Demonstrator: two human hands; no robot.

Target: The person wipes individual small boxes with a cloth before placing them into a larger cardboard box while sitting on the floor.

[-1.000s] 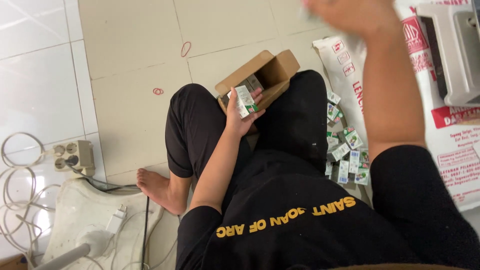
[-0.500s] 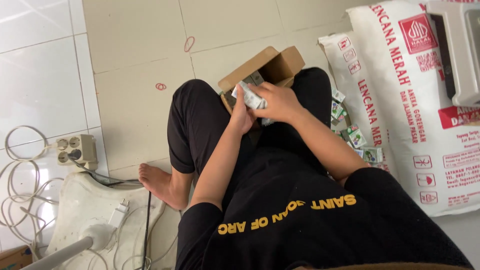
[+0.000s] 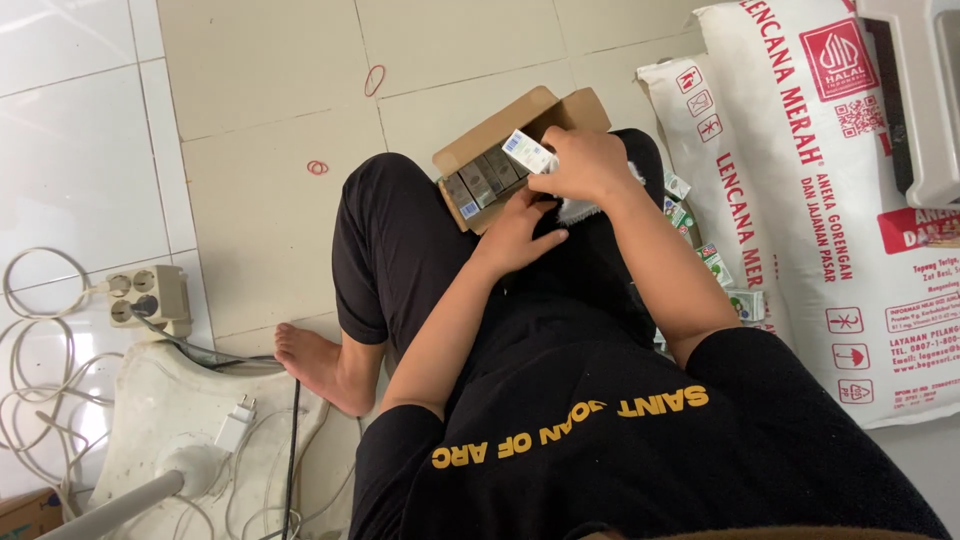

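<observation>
Head view, looking down on a person seated on a tiled floor (image 3: 260, 200), legs folded, black clothing. An open cardboard box (image 3: 480, 145) rests on the lap, against the knees, flaps spread; inside it a row of small packets (image 3: 484, 180) stands packed side by side along the near wall. Right hand (image 3: 585, 165) — grip closed around a small white-and-blue carton (image 3: 527, 152), held just above the box opening, carton tilted, one end poking out past the fingers. Left hand (image 3: 520, 228) sits just beside the box's near edge, fingers curled against the lap; whether it pinches anything I cannot tell, since the fingertips are turned under. The two hands are close together, the right above and beyond the left. To the person's right, a scatter of further small green-and-white cartons (image 3: 715, 270) lies on the floor between the thigh and two large white printed sacks (image 3: 830, 200), which lean one against the other. Two red rubber bands (image 3: 373, 80) lie on the beige tiles beyond the knee, well apart from the box. On the left side — a beige power strip (image 3: 150, 293) with plugs in it, white cables (image 3: 40, 360) looping from it, and a white charger (image 3: 236, 425) lying on a pale plastic base (image 3: 170, 420). One bare foot (image 3: 318, 365) rests beside that base.
</observation>
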